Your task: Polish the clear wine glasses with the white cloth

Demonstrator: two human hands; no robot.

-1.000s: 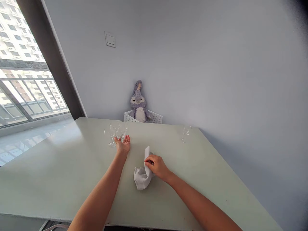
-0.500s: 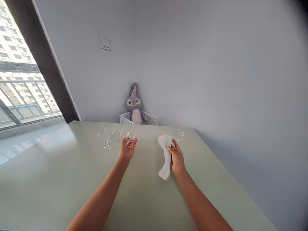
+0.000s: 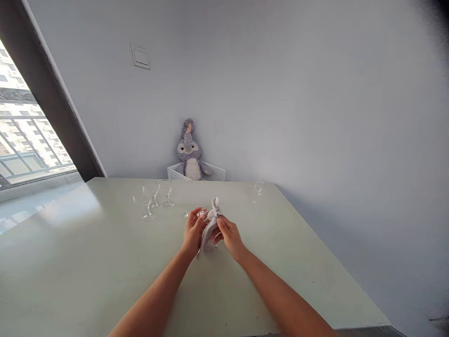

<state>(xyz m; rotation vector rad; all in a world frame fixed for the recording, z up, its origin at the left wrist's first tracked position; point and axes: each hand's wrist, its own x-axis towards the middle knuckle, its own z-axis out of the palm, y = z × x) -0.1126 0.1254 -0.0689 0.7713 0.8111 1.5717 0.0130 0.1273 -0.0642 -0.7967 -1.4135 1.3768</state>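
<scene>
Tilted on its side, a clear stemmed glass [image 3: 200,213] is held in my left hand [image 3: 192,232], its foot sticking out to the left. My right hand [image 3: 229,235] is closed on a white cloth [image 3: 209,230], which it presses against the glass's bowl. The cloth hangs down between both hands and hides much of the bowl. Several more stemmed glasses [image 3: 148,216] stand upright on the table to the left. One other glass [image 3: 258,189] stands by itself at the back right.
The pale green table [image 3: 105,262] reaches back to the grey walls. Behind its far edge, a plush rabbit [image 3: 189,152] sits in a white perforated basket [image 3: 219,174]. A window with a railing is at the left.
My hands have come together near the middle. The glass has turned onto its side, and the cloth has moved left to meet it. The view has shifted slightly.
</scene>
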